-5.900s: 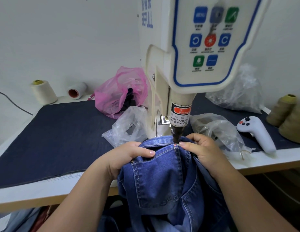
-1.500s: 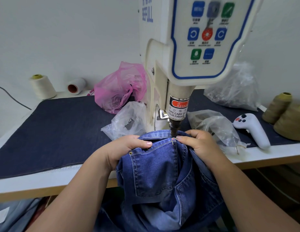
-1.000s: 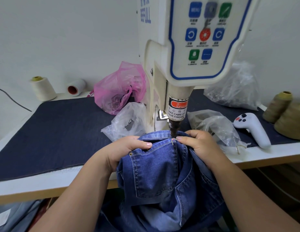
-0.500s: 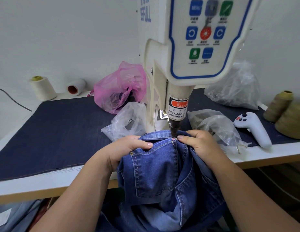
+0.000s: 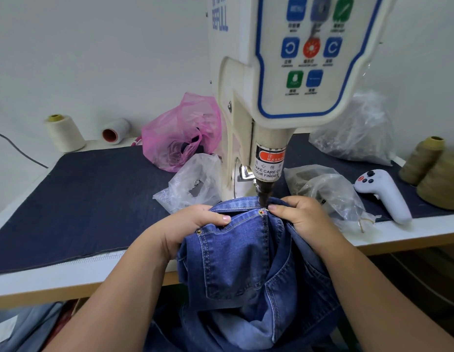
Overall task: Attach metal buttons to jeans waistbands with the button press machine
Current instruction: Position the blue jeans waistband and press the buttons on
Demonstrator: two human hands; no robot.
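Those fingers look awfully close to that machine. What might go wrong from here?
1. The right hand pinches the jeans right beside the press head, under a label warning about fingers; a fingertip could get caught.
2. The left hand grips bunched denim; if the cloth slips, the metal piece might land off the marked spot.
3. Much of the jeans hangs off the table edge; its weight may drag the waistband askew.
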